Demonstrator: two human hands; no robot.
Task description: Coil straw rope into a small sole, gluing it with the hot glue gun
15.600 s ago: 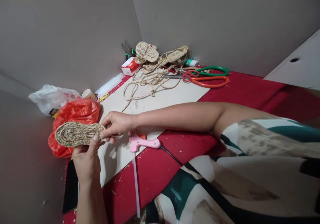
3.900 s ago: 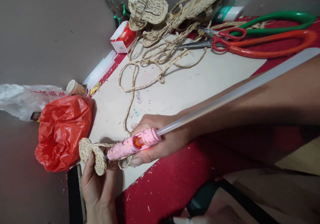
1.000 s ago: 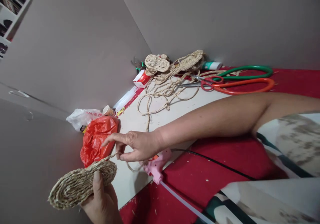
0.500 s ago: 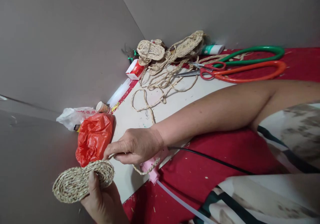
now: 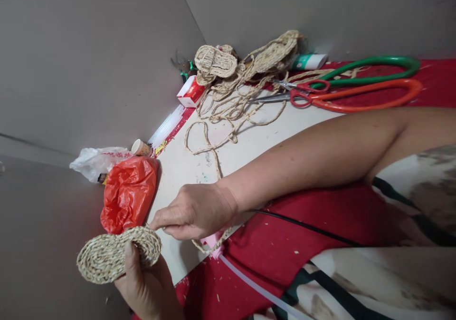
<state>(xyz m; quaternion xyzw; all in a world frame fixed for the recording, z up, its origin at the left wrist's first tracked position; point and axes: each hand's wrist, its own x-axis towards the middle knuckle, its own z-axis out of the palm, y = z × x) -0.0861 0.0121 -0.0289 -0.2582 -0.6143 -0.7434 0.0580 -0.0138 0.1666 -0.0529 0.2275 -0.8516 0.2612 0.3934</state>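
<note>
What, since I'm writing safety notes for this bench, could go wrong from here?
The braided strand trailing below the right hand crosses the pink glue gun in view, so a tug might snag it. If the gun is hot, the hand, which partly hides it, might brush it. Farther back, scissors lie against tangled cord; pulling that could drag them.

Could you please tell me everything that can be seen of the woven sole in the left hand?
The woven sole is flat, rounded at both ends and slightly waisted, made of nested rows of pale, straw-coloured braid that looks like plant fibre. It is held raised, its broad face towards the camera. The left hand grips it, thumb across that face; the right hand's fingers are closed by its upper right edge, seemingly on a cord.
</note>
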